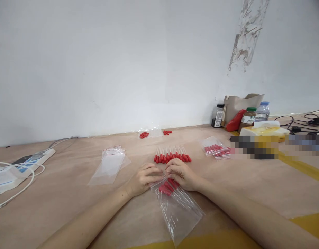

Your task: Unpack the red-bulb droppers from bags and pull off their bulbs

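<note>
A clear zip bag lies tilted in front of me, its opening pointing away. Inside it are several droppers with red bulbs and clear stems. My left hand pinches the left end of the bag's zip edge. At the right end, my right hand has its fingers closed on the same edge, close to the other hand. Just beyond my fingers, a row of loose red-bulb droppers lies side by side, stems pointing to the wall.
Flat zip bags lie on the left, filled ones on the right. By the wall are small red pieces. A power strip with cables sits far left; a jar, bottle and paper bag stand back right.
</note>
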Demonstrator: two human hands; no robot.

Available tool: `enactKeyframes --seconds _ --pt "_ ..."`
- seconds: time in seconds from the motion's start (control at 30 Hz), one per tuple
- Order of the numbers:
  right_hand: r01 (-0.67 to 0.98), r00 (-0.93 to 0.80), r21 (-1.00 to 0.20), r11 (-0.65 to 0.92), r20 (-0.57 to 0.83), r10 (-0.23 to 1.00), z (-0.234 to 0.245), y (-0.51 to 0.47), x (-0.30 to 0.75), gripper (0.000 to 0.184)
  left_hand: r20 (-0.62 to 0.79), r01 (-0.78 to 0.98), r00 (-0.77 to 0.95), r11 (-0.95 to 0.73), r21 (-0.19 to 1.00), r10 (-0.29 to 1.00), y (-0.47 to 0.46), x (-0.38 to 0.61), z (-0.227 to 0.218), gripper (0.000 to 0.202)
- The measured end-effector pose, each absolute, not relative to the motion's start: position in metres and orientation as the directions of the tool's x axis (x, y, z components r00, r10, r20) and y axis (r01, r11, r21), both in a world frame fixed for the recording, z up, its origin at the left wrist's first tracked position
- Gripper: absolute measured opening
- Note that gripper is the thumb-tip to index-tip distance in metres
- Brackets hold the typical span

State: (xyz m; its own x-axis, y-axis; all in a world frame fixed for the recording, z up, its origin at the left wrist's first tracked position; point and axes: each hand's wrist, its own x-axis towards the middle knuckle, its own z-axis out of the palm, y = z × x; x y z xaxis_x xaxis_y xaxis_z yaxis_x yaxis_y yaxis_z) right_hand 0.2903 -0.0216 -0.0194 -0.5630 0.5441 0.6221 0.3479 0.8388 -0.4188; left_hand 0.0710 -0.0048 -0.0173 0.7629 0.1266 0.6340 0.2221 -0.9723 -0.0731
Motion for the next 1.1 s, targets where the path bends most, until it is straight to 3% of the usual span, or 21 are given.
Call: enactKeyframes --seconds 0.33,0.53,0.83,0.97,1.1 --pt "0.324 -0.621 -0.517 0.792 0.516 0.590 -0.017 -0.027 0.288 0.007 0.630 0.157 0.776 -0.972 -0.175 0.012 -0.009 0.074 -0.016 0.019" --pt "0.392 -0.554 -0.572 0.721 0.478 0.681 -0.021 -0.029 0.282 0.007 0.625 0.167 0.781 -0.963 -0.210 -0.001 -0.012 0.078 -0.014 0.016" --pt "0.500 -0.577 -0.304 0.811 0.581 0.574 -0.022 -0.037 0.279 0.011 0.585 0.171 0.809 -0.972 -0.162 0.045 -0.013 0.079 -0.015 0.018" --pt "0.478 -0.605 -0.288 0.830 0.577 0.548 -0.023 -0.036 0.277 0.011 0.573 0.161 0.818 -0.977 -0.140 0.053 -0.014 0.081 -0.013 0.019" --pt "0.405 -0.614 -0.347 0.846 0.582 0.533 -0.020 -0.036 0.277 0.013 0.555 0.146 0.830 -0.980 -0.132 0.049 -0.010 0.077 -0.015 0.021"
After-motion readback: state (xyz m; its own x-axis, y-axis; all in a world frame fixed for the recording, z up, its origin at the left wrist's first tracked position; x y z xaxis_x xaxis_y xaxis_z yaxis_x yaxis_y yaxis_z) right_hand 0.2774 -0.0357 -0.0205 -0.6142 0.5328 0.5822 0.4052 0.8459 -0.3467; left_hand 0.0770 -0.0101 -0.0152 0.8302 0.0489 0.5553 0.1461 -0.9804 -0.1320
